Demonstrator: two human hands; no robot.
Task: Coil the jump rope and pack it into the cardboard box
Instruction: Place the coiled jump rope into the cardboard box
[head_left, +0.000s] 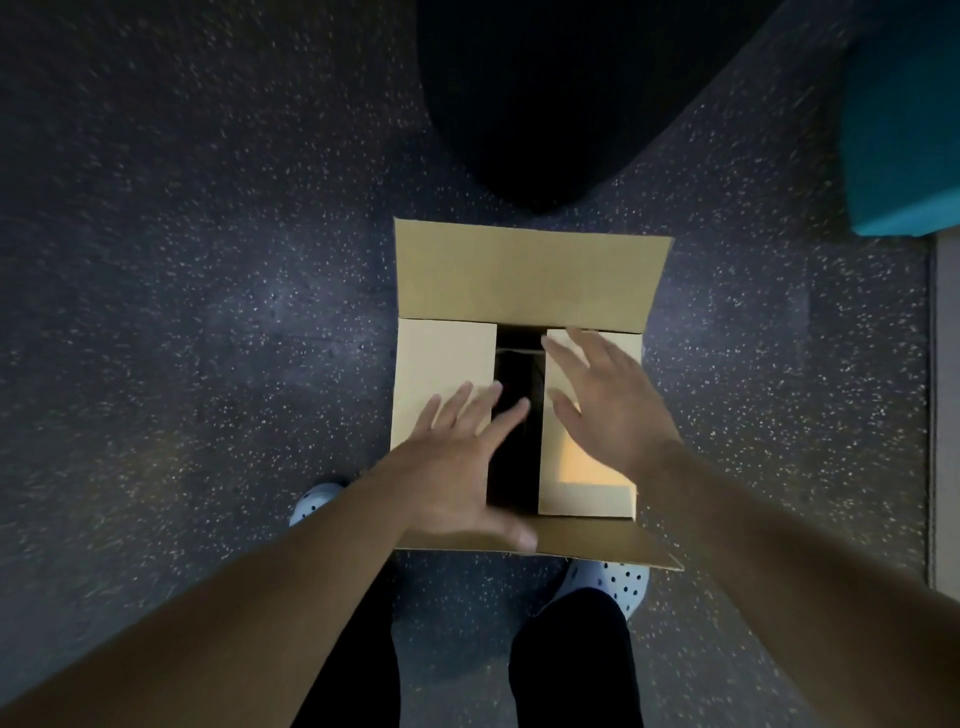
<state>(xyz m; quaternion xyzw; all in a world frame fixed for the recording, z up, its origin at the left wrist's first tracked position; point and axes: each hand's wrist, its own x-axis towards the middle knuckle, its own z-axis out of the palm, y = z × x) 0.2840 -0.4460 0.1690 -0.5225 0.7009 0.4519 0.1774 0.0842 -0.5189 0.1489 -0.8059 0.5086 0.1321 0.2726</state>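
A brown cardboard box (524, 275) stands on the speckled floor in front of my feet. Its two side flaps are folded inward, with a dark gap between them. The far flap stands open and the near flap hangs toward me. My left hand (462, 457) lies flat on the left flap, fingers spread, fingertips reaching over the gap. On the right flap rests my right hand (608, 400), also flat and spread. The jump rope is not visible; the inside of the box is too dark to make out.
A large black object (545, 93) sits on the floor just beyond the box. A teal block (904, 130) is at the upper right, with a pale panel (943, 415) below it along the right edge. My light perforated shoes (618, 582) stand right behind the box.
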